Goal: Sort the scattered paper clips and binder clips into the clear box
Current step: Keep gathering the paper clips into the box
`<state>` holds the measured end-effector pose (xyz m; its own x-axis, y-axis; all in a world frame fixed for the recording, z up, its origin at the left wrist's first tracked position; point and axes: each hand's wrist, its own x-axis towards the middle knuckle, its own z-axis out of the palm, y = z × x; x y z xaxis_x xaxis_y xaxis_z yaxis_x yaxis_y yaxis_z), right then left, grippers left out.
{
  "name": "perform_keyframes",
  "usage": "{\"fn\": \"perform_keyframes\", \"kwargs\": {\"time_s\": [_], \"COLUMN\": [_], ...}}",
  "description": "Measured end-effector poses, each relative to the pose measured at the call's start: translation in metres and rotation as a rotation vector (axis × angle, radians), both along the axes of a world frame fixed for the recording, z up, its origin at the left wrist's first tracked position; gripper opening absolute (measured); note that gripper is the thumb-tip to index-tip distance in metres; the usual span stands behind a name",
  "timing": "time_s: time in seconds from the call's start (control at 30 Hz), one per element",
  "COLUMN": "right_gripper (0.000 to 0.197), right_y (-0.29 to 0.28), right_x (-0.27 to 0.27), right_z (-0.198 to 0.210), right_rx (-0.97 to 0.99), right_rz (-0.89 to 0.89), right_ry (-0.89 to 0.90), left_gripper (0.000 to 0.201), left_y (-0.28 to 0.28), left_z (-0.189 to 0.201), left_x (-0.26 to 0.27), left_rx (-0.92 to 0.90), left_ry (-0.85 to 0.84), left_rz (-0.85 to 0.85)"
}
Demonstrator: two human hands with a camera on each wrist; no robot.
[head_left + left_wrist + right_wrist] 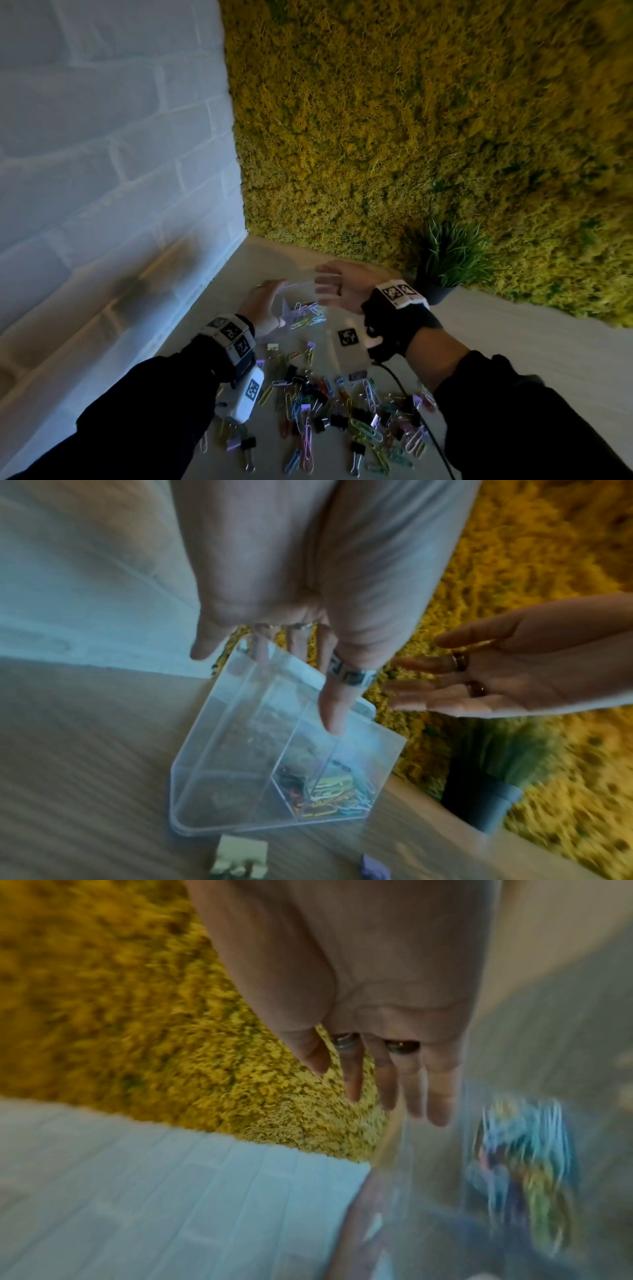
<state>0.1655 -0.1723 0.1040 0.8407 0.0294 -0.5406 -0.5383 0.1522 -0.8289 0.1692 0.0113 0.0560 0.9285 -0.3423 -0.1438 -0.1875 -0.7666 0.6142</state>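
here the clear box (219, 750) sits on the table (513, 342), just below the middle of the head view, with coloured paper clips (329, 794) in one compartment. the left hand (263, 303) lays straight fingers on it, clasping nothing. the right hand (342, 286) hovers beside it, splayed and empty. loose clips (329, 411) lie bottom centre.

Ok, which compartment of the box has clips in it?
The compartment nearest the plant pot: coloured paper clips lie in it. The other compartment, toward the white wall, looks empty.
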Motion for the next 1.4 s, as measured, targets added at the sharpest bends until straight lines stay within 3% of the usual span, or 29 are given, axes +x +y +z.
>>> {"fn": "perform_keyframes", "kwargs": {"time_s": [0.07,0.13,0.23,0.33,0.5,0.6,0.77,0.9,1.0,1.1,1.17,1.2,1.27,1.4], "right_gripper": [0.023,0.026,0.038,0.050,0.049,0.051,0.056,0.033,0.023,0.026,0.036,0.041,0.040,0.031], "right_y": [-0.018,-0.034,-0.049,-0.048,-0.042,-0.037,-0.033,-0.028,-0.028,-0.029,-0.032,-0.034,-0.036,-0.032], "right_x": [-0.013,-0.028,-0.051,-0.076,-0.101,-0.109,-0.106,-0.106,-0.105,-0.104,-0.107,-0.108,-0.111,-0.114], "right_z": [0.003,-0.006,-0.046,-0.081,-0.089,-0.085,-0.087,-0.082,-0.082,-0.081,-0.079,-0.080,-0.081,-0.084], "right_rx": [-0.159,-0.456,-1.010,-1.169,-1.221,-1.288,-1.208,-1.091,-1.083,-1.072,-1.047,-1.046,-1.088,-1.134], "right_rz": [0.013,0.140,0.509,0.701,0.819,0.905,0.888,0.805,0.806,0.807,0.817,0.838,0.874,0.831], "right_ry": [-0.091,-0.099,-0.052,-0.095,-0.214,-0.311,-0.414,-0.443,-0.369,-0.351,-0.361,-0.369,-0.403,-0.452], "left_gripper": [0.065,0.044,0.042,0.066,0.075,0.056,0.035,0.025,0.022,0.025,0.017,0.011,0.017,0.017], "left_y": [-0.001,-0.004,-0.008,-0.008,0.001,0.008,0.008,0.006,0.004,0.007,0.011,0.013,0.018,0.029], "left_z": [0.000,-0.002,-0.013,-0.023,-0.030,-0.035,-0.040,-0.046,-0.052,-0.055,-0.051,-0.048,-0.044,-0.033], "left_x": [-0.007,-0.022,-0.047,-0.053,-0.060,-0.059,-0.057,-0.061,-0.063,-0.062,-0.063,-0.065,-0.064,-0.057], "left_rx": [0.010,-0.079,-0.010,0.222,0.358,0.326,0.300,0.305,0.295,0.242,0.219,0.170,-0.066,-1.005], "left_ry": [-0.245,-0.350,-0.171,0.090,0.072,0.015,0.035,0.034,0.054,0.096,0.137,0.155,0.240,0.740], "left_rz": [0.009,-0.047,-0.253,-0.366,-0.488,-0.487,-0.382,-0.350,-0.284,-0.191,-0.176,-0.165,-0.075,0.313]}}
